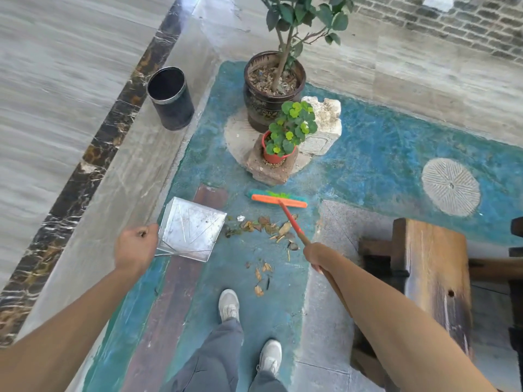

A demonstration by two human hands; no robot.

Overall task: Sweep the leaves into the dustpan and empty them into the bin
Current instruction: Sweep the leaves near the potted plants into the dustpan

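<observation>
A metal dustpan sits on the blue floor with its open edge facing right. My left hand grips its handle at the pan's left side. Dry brown leaves lie scattered just right of the pan, and a smaller patch of leaves lies nearer my feet. A broom with an orange head and green bristles rests on the floor beyond the leaves. My right hand grips its red and wooden handle. A black cylindrical bin stands upright at the back left, with its mouth open.
A large dark pot with a small tree and a red pot of green leaves on stone blocks stand behind the broom. A wooden bench is at the right. A round stone disc lies in the floor further right.
</observation>
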